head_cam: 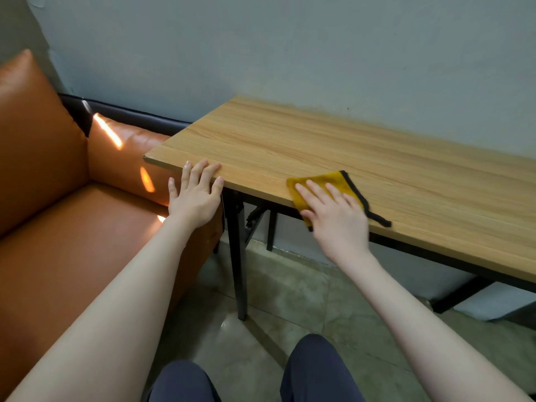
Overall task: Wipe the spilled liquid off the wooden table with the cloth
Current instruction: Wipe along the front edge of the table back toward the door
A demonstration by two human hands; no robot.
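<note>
My right hand flat on cloth at counter near edge, left hand open, fingertips on near-left corner

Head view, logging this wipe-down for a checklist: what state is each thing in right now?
Cloth: yellow with black trim, flat at the table's near edge, pressed under the right hand.
Right hand: fingers straight, on the cloth.
Left hand: fingers straight, fingertips on the table's near edge.
Wooden table: no liquid visible on it.
Orange sofa: left of the table.
</note>
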